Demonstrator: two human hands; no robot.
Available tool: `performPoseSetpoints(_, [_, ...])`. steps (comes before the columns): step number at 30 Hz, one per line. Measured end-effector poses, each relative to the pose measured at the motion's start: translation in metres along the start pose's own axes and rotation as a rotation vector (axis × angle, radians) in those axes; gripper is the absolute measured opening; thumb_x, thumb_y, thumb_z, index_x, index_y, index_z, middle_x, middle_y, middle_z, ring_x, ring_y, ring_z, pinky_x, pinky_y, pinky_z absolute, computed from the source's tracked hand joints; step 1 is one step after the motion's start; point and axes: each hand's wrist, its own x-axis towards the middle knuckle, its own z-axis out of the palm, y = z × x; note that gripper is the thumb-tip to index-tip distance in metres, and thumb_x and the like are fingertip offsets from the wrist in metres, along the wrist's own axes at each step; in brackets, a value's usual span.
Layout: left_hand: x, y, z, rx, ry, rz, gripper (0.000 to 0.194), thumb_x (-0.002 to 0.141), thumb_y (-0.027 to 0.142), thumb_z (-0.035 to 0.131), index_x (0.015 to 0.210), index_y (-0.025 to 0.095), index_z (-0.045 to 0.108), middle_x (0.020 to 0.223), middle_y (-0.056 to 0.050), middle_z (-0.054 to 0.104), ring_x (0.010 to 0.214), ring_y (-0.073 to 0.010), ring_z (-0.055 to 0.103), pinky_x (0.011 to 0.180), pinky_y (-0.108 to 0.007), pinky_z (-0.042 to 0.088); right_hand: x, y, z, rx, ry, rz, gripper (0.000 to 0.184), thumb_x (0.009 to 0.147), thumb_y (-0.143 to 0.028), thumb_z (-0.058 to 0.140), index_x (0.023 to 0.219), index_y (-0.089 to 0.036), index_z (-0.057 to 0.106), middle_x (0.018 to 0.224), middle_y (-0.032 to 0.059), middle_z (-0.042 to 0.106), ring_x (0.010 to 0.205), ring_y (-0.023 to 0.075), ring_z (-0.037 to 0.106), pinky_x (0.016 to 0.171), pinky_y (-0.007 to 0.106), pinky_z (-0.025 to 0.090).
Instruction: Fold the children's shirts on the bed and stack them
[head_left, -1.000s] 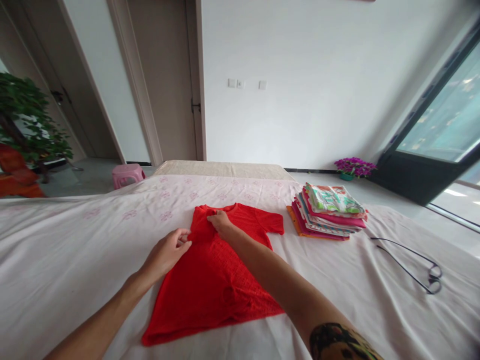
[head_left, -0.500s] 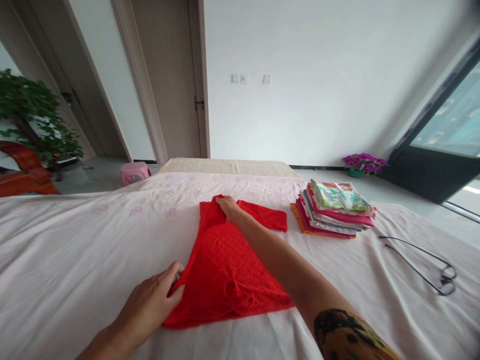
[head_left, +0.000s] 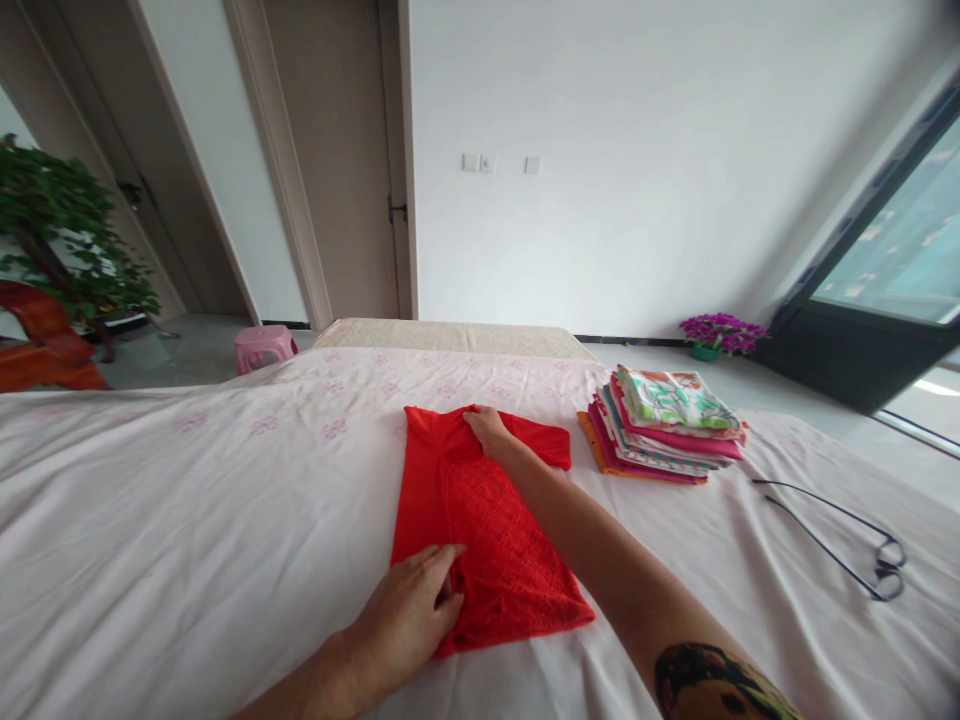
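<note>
Here, a creased white cloth sheet [head_left: 187,540] with pale pink flower prints spreads nearest, a pink plastic stool [head_left: 264,348] beyond at ten o'clock, a plain white wall [head_left: 600,220] at twelve. Mid-sheet lies a red short-sleeved shirt [head_left: 504,530], openwork-patterned, with a smooth folded strip at nine; a squared stack of folded cloths [head_left: 664,435] sits at its two. The left hand [head_left: 412,605], fingers curled, pinches the fold near the shirt's six; the right hand [head_left: 491,430], arm outstretched, pinches the neckline at twelve.
</note>
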Motion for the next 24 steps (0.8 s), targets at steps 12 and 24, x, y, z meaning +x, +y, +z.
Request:
performPoseSetpoints(12, [0.045,-0.026,-0.030,-0.113,0.313,0.079,0.029,0.086,0.022,0.047,0.106,0.022,0.069,0.100,-0.007,0.074,0.088,-0.0171,0.068,0.084,-0.027,0.050,-0.008,0.017,-0.028,-0.358,0.126,-0.044,0.018,0.070,-0.014,0.059,0.085,-0.018,0.068,0.072,0.0006,0.068,0.074,0.0170,0.063,0.067,0.023,0.048])
performPoseSetpoints(24, [0.174,-0.079,-0.053,0.393,0.435,0.059,0.058,0.096,0.036,0.043,0.143,0.003,0.043,0.157,-0.027,0.033,0.148,-0.0349,0.027,0.118,-0.050,0.025,-0.019,0.027,-0.038,-0.769,0.132,-0.138,0.057,0.080,-0.014,0.053,0.136,-0.021,0.053,0.128,0.0096,0.066,0.119,0.0256,0.059,0.098,0.033,0.044])
